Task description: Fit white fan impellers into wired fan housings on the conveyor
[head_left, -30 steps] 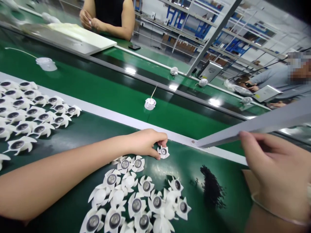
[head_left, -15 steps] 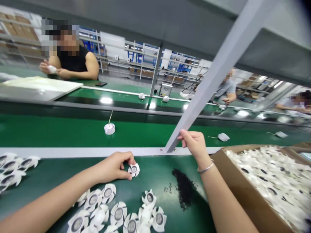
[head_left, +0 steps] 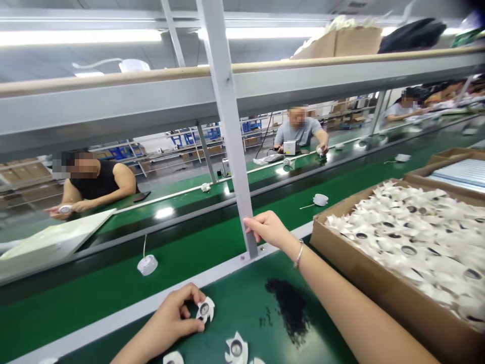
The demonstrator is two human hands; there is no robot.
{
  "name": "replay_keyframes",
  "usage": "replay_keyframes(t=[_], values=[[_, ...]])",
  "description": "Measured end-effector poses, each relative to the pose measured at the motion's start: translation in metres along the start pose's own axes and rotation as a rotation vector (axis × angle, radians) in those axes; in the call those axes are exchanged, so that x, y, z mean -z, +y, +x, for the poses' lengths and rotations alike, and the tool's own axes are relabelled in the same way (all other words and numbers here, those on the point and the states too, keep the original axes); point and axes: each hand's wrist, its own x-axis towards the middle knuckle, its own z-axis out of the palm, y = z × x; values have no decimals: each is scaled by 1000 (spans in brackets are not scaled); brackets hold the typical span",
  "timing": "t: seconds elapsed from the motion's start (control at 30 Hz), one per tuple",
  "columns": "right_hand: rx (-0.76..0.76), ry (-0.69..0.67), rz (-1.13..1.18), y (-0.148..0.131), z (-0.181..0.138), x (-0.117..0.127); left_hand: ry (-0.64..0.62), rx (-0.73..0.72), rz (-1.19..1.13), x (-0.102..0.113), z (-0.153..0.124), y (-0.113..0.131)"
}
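Note:
My left hand pinches a small white fan wheel with curved blades and a grey ring at its centre, just above the green bench. My right hand is closed, thumb and fingertips together, in front of the grey metal post. Whether it touches the post or pinches something small, I cannot tell. Below it lies a pile of tiny black pieces, with a few scattered to its left. Another white fan wheel rests near the lower edge, beside others partly cut off by the frame.
A cardboard box heaped with white fan wheels stands at the right. Beyond the bench rail, a green belt carries round white parts with wires. Co-workers sit across the line, under a long overhead shelf.
My view has tilted up and turned right, bringing the overhead shelf and lights into sight. The left hand still has the fan wheel; the right stays closed by the post.

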Motion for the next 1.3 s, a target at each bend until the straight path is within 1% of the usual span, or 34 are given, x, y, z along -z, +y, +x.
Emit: replay_keyframes(t=[0.3,0.5,0.63,0.7,0.8,0.87,0.9,0.97,1.07,1.2,1.23,1.3], values=[[13,-14,18,0,0,0,-10,0,-4,2,0,7],[-10,1,-6,1,0,-1,-4,-7,-22,0,0,1],[-76,-26,-41,3,1,0,0,-13,-36,0,1,-3],[-132,-86,-75,6,2,7,-4,-15,-43,0,2,-4],[-226,-193,-154,20,6,26,-14,-12,-51,0,2,-2],[-280,-181,-225,35,9,41,-14,-9,-53,1,0,1],[-303,-139,-269,45,10,49,-12,-8,-54,1,0,2],[-342,3,-379,66,12,62,-10,-7,-57,1,-2,5],[-342,299,-600,97,11,73,-8,-3,-65,0,-2,4],[-329,690,-855,129,7,74,-21,-7,-75,0,0,0],[-343,763,-894,136,7,73,-23,-7,-79,0,0,0],[-380,857,-949,148,9,72,-24,-2,-86,-1,0,-2]])
